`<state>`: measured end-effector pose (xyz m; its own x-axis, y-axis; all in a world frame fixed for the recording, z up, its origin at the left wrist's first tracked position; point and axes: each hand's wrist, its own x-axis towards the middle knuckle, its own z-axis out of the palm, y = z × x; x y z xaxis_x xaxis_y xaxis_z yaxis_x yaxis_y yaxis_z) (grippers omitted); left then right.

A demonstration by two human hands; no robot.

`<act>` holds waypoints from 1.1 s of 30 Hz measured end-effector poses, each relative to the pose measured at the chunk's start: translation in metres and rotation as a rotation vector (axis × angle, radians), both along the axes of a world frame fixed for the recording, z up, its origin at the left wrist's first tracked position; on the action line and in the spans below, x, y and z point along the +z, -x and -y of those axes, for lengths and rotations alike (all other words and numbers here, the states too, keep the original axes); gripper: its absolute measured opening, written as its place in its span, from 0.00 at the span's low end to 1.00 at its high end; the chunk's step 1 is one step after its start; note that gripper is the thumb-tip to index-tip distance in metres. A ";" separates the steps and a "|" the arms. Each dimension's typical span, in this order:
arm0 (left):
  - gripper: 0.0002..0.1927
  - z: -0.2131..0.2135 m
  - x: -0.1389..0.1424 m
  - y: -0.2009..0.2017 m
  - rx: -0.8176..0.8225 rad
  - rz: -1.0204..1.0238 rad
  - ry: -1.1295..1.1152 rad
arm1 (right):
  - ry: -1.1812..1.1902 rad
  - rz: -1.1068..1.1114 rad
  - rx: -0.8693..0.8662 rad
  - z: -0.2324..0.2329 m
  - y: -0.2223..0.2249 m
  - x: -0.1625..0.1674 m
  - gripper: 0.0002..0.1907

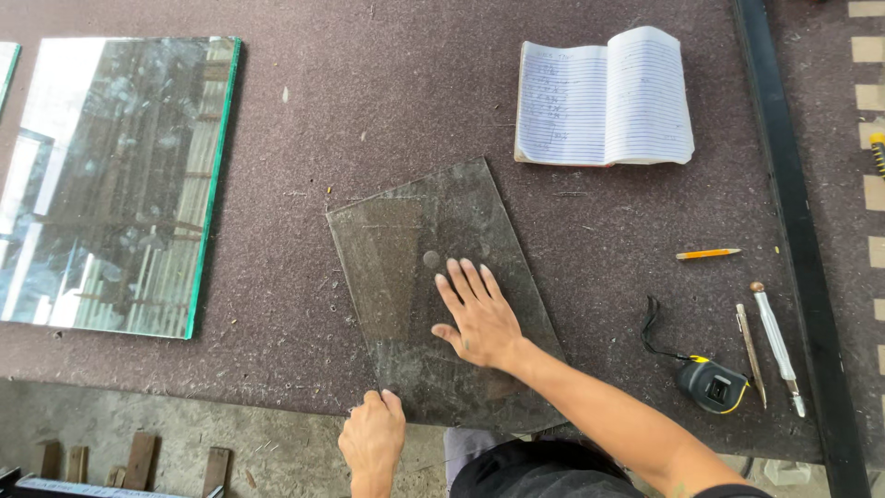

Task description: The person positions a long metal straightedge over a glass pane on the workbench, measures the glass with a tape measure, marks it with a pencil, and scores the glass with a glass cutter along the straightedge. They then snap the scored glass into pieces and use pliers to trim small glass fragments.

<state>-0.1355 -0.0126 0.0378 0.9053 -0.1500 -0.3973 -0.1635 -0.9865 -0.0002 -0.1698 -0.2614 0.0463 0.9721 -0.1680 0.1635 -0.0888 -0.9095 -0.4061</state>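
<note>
A small clear glass pane (406, 249) lies tilted on the dark felt-covered table (387, 101), its near edge at the table's front edge. My right hand (475, 314) rests flat on the pane, fingers spread, palm down. My left hand (371, 435) grips the pane's near left corner at the table edge, fingers curled over it.
A large green-edged glass sheet (111, 184) lies at the left. An open lined notebook (604, 97) sits at the back right. A pencil (707, 254), a tape measure (710, 385) and two slim cutter tools (774, 346) lie at the right beside a black rail (793, 231).
</note>
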 end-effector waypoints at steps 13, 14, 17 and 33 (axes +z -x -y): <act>0.25 0.097 0.053 -0.013 -0.313 0.265 0.475 | -0.360 0.266 0.060 0.065 -0.049 0.015 0.28; 0.28 0.112 0.045 -0.009 -0.441 0.335 0.497 | -0.546 0.234 -0.061 0.072 -0.009 0.022 0.26; 0.36 0.140 0.018 0.002 -0.663 0.478 0.505 | -0.502 0.265 -0.523 0.130 0.137 0.039 0.18; 0.34 0.153 0.000 0.008 -0.555 0.485 0.530 | -0.120 -0.353 -1.167 0.306 0.372 -0.003 0.37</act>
<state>-0.1438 -0.1660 0.0378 0.6981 -0.6694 0.2540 -0.7159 -0.6563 0.2382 -0.5422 -0.5669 0.0433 0.2156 -0.9640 -0.1553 -0.9479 -0.1685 -0.2702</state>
